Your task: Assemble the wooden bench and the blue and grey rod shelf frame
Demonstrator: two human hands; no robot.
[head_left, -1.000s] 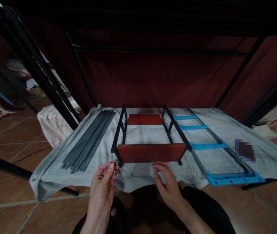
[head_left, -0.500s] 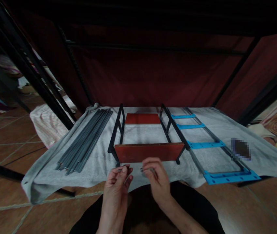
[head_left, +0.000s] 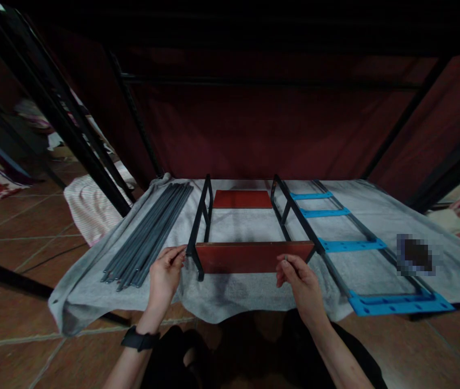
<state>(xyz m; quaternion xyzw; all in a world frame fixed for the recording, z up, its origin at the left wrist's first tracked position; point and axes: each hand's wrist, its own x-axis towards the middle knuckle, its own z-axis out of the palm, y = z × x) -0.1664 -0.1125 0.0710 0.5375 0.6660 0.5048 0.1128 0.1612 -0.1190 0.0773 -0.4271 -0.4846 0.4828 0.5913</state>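
A black metal frame (head_left: 198, 226) with a red-brown front board (head_left: 238, 259) and a matching rear board (head_left: 242, 199) stands on the grey cloth. My left hand (head_left: 166, 272) is closed in a pinch at the frame's front left corner; what its fingertips hold is too small to make out. In front of the board's right part, my right hand (head_left: 300, 281) pinches a small metal piece (head_left: 285, 258), perhaps a screw, pointing upward. On my left wrist is a dark watch (head_left: 139, 339).
Several grey metal tubes (head_left: 148, 237) lie in a bundle on the left of the cloth (head_left: 230, 302). At the right lies a ladder-like assembly of grey tubes with blue crosspieces (head_left: 402, 304). Beside it is a pixelated dark patch. Black posts (head_left: 67, 129) stand at the sides.
My hands have moved apart from in front of the board: the left to the frame's front left corner, the right rightward along the board. The view has shifted slightly.
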